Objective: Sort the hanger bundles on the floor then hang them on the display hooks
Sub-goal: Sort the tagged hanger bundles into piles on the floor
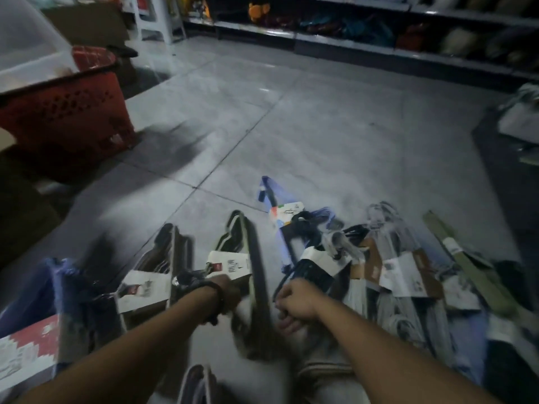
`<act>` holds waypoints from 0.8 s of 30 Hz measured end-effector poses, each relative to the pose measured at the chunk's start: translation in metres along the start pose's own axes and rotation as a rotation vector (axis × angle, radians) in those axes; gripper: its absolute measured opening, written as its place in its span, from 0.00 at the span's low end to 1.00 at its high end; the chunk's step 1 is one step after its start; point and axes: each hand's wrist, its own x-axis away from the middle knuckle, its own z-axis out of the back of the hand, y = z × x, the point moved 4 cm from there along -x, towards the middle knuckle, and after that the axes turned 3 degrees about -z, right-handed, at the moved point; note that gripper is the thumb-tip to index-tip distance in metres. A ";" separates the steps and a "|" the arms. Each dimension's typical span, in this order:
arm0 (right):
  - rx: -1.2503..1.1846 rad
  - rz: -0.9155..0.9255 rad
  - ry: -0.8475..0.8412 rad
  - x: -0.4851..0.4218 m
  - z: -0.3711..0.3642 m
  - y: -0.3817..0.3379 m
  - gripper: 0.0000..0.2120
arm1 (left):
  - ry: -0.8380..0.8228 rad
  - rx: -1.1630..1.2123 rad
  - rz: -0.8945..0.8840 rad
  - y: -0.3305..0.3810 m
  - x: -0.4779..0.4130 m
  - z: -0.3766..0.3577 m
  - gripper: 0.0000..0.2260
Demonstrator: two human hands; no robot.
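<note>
A bundle of dark plastic hangers in a white card sleeve (233, 266) lies on the grey tiled floor (291, 126) just in front of the person. Its long axis runs away from them, leaning slightly left, with the pointed end farthest off. The left hand (230, 293), forearm stretched forward, rests on the sleeve's near edge, fingers curled over the bundle and gripping it. The right hand (294, 304) sits just beside the bundle's long dark bar, knuckles up and fingers curled tight; blur hides whether they hold anything. 1 similar dark bundle (157, 275) lies parallel on the left.
</note>
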 end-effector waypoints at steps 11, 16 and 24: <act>-0.010 -0.054 0.892 0.101 0.230 0.178 0.08 | 0.137 -0.500 -0.605 0.258 0.052 -0.086 0.19; -0.041 -0.311 0.883 0.118 0.298 0.274 0.29 | 0.023 -0.644 -0.752 0.340 0.057 -0.198 0.22; -0.034 -0.223 0.692 0.083 0.311 0.319 0.29 | -0.045 -0.804 -0.743 0.409 0.061 -0.300 0.25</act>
